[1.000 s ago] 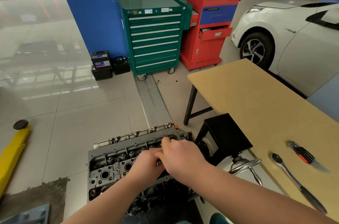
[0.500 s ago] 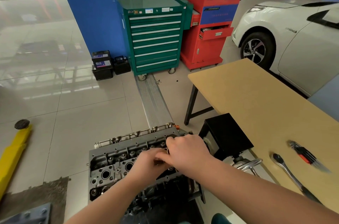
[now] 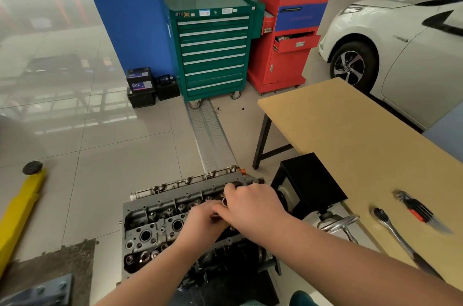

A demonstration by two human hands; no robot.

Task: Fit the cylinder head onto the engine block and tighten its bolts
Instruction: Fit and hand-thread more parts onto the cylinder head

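Observation:
The grey cylinder head [image 3: 160,220] lies flat on top of the dark engine block [image 3: 225,258], low in the head view. Both my hands meet over the head's right part. My right hand [image 3: 253,208] reaches in from the right with its fingers curled down, and a small shiny metal piece, seemingly a bolt [image 3: 224,201], shows between thumb and forefinger. My left hand [image 3: 200,223] comes from below and touches the right hand; its fingertips are hidden beneath it.
A ratchet wrench [image 3: 393,230] and a hex key set [image 3: 416,210] lie on the wooden table [image 3: 350,130] to the right. The black stand box [image 3: 310,180] and its handwheel [image 3: 338,223] adjoin the engine. Green [image 3: 213,50] and red [image 3: 288,37] tool cabinets, a white car [image 3: 400,50] and a yellow lift arm [image 3: 20,205] stand around.
My right hand has slid a little to the right along the cylinder head, and the left hand has followed it. The head and the tools on the table have stayed put.

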